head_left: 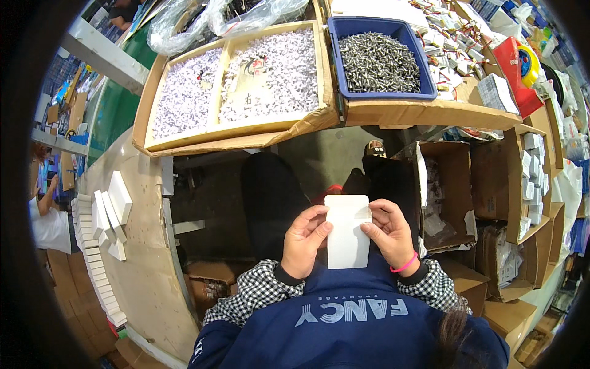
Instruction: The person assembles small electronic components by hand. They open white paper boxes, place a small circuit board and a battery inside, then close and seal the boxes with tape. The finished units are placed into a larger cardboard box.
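White flat carton (348, 232) sits upright between your hands over your lap, left hand (304, 242) and right hand (391, 237) each in a pinching grip on an edge (thumbs in front), steadying it.

The person wears a dark blue jacket (350, 326) with pale lettering across the chest. Black-and-white checked cuffs (261, 289) show at both wrists, and a thin pink band (405, 264) circles the right wrist. Both hands are bare, without gloves.
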Tool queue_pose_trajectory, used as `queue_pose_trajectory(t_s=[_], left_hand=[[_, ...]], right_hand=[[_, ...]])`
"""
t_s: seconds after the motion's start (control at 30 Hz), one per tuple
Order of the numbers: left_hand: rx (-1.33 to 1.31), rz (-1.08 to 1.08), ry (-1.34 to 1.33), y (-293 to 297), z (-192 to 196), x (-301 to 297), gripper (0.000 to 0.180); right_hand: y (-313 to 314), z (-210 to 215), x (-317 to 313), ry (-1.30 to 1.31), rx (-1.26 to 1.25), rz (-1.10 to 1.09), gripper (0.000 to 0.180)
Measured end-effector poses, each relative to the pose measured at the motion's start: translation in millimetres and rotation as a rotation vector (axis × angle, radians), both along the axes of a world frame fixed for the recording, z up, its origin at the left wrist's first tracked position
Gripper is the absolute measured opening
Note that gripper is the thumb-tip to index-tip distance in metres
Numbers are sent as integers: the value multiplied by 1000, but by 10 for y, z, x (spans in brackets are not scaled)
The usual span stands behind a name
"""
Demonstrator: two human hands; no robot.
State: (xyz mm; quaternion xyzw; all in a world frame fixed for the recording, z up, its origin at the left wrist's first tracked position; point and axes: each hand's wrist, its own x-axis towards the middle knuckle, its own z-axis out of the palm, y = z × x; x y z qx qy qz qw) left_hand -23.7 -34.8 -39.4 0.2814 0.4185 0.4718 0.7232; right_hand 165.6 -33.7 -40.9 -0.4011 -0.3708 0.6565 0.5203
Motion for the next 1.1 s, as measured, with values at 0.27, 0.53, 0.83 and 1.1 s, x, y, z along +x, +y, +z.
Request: queue_pose_trajectory(t_s=[0.27, 0.53, 0.83, 1.1], left_hand=[[240, 1, 285, -78, -31, 4, 17], [247, -28, 147, 41, 56, 6, 10], [388, -261, 236, 234, -12, -168, 20], [236, -309, -114, 188, 43, -129, 38]], right_hand=[[-59, -2, 49, -362, 35, 28, 24], [7, 138, 86, -30, -140, 44, 26], [129, 182, 214, -389, 276, 213, 19], [209, 346, 300, -400, 107, 346, 27]])
